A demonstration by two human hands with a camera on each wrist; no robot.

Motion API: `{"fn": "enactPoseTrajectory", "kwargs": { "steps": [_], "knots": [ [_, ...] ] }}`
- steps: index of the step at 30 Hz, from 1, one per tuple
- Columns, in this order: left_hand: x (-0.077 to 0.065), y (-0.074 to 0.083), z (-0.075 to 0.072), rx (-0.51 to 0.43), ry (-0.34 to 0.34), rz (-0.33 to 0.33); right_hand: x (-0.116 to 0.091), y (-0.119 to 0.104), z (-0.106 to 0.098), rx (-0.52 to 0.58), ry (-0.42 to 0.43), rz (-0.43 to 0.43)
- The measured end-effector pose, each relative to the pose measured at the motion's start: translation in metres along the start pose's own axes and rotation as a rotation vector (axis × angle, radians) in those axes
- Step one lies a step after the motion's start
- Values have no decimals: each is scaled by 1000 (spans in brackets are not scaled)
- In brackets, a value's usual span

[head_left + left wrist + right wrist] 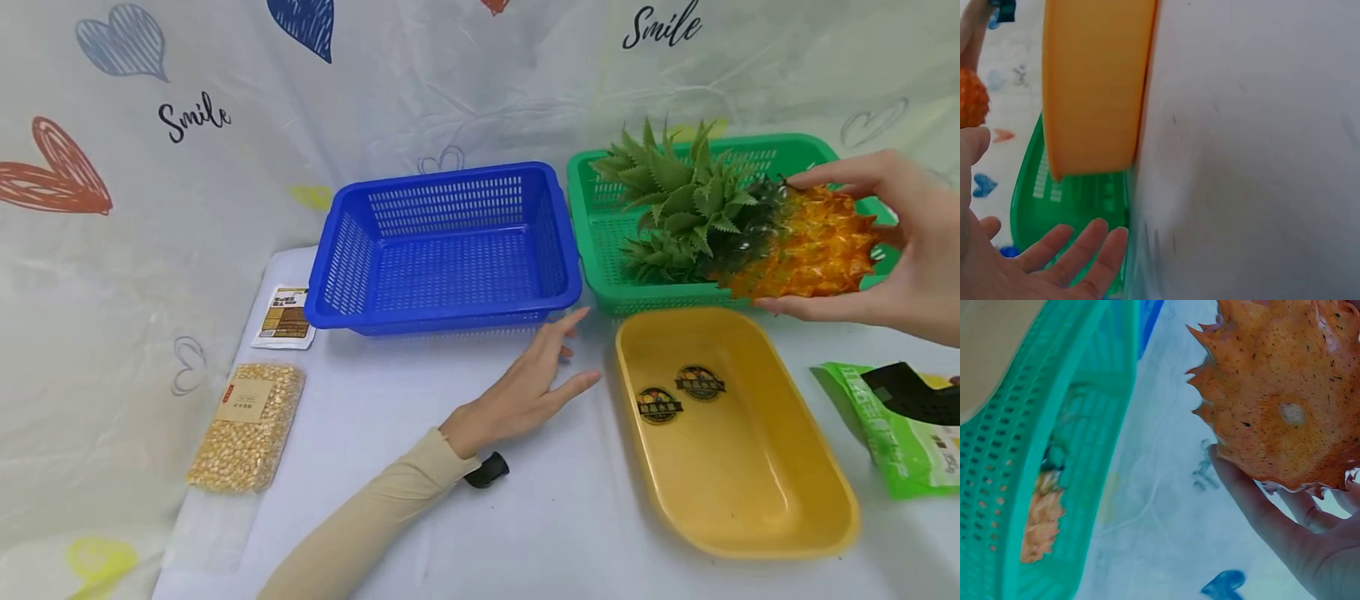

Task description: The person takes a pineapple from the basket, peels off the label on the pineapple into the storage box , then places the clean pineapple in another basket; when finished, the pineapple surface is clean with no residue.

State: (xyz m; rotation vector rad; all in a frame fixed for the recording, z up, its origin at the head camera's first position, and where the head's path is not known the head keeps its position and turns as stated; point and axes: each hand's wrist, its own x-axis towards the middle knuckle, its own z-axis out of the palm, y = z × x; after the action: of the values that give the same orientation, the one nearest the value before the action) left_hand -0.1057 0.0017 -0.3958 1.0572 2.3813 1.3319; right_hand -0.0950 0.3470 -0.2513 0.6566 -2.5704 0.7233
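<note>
My right hand [918, 258] grips an orange toy pineapple [821, 242] by its spiky body, thumb on the near side and fingers over the far side. The pineapple lies sideways above the green basket [660, 296], its leafy crown [675, 179] pointing left. Inside that basket, the right wrist view shows a second orange pineapple [1044, 519], mostly hidden in the head view. Between the blue basket [442, 321] and the yellow tray [738, 467], my left hand [517, 387] hovers with spread, relaxed fingers and holds nothing.
At the left lie a bag of corn kernels [243, 429] and a small white-and-brown packet [285, 318]. A green packet [907, 442] lies right of the tray, partly covered by a black wrist mount [911, 392]. A printed sheet [450, 75] hangs behind the baskets.
</note>
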Motion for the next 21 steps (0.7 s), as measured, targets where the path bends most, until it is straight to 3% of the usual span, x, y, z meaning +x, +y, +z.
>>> {"fn": "enactPoseTrajectory", "kwargs": {
  "steps": [4,12,21],
  "knots": [
    [23,10,16,-52,37,-37,2,11,3,13,45,30],
    [65,29,31,-108,212,-169,12,37,5,54,74,7],
    [89,29,38,-86,274,-233,21,70,6,-14,52,26]
  ]
}}
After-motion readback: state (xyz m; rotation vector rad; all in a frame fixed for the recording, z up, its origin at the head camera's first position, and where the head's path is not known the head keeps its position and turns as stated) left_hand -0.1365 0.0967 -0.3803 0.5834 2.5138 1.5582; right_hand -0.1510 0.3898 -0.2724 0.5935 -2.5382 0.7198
